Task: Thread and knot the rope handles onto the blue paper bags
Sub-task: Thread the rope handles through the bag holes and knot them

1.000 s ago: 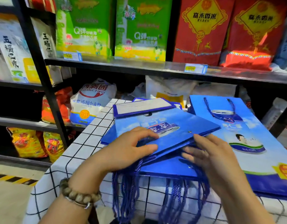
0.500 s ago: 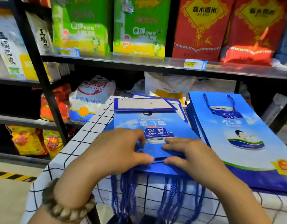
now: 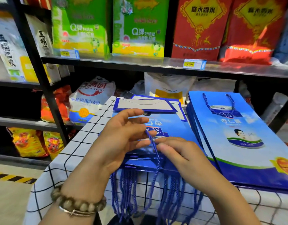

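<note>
Item: blue paper bag (image 3: 175, 127), flat at near edge of table (image 3: 75, 151). My left hand (image 3: 122, 138) pinches one rope handle (image 3: 157, 158) upright for threading; right hand (image 3: 183, 158) steadies bag mouth, grip unclear.

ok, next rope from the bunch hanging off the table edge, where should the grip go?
Probably high on one outer strand of the hanging ropes, just below the table edge, coming from the front: they hang straight and separate there, tops tucked under the bags.
</note>
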Demonstrator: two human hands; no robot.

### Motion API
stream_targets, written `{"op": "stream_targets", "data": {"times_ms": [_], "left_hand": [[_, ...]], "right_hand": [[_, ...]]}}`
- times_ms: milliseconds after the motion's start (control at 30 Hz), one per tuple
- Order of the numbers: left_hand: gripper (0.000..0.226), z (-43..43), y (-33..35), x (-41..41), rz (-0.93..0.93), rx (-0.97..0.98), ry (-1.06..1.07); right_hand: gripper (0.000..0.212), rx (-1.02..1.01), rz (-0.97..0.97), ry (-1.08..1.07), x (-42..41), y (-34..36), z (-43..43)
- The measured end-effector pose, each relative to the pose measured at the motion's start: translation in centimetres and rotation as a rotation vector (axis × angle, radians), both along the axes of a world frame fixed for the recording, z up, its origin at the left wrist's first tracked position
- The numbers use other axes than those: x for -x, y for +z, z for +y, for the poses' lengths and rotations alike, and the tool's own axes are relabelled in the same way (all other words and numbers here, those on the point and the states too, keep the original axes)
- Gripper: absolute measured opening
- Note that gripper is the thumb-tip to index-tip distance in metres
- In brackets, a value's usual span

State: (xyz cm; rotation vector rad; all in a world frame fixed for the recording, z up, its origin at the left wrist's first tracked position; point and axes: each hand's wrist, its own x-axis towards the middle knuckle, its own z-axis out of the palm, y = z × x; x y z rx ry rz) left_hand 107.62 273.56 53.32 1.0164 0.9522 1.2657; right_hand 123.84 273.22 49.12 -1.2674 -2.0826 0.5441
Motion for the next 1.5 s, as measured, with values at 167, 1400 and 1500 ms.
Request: {"op": "stream_targets", "data": {"times_ms": [167, 1400, 1500], "left_hand": [[0.023, 0.0, 0.2, -0.5, -0.066, -0.013, -0.041], [0.053, -0.9, -3.1, -2.3, 1.298, -0.536, -0.195], [0.053, -1.3, -3.2, -2.3, 1.266, -0.518, -0.177]], "right_hand": [[0.024, 0.102, 0.172, 0.066, 0.3, 0.2, -0.6], [0.027, 0.204, 0.312, -0.183, -4.4, 2.0, 0.4], [0.033, 0.205, 0.261, -0.157, -4.0, 1.6, 0.4]]}}
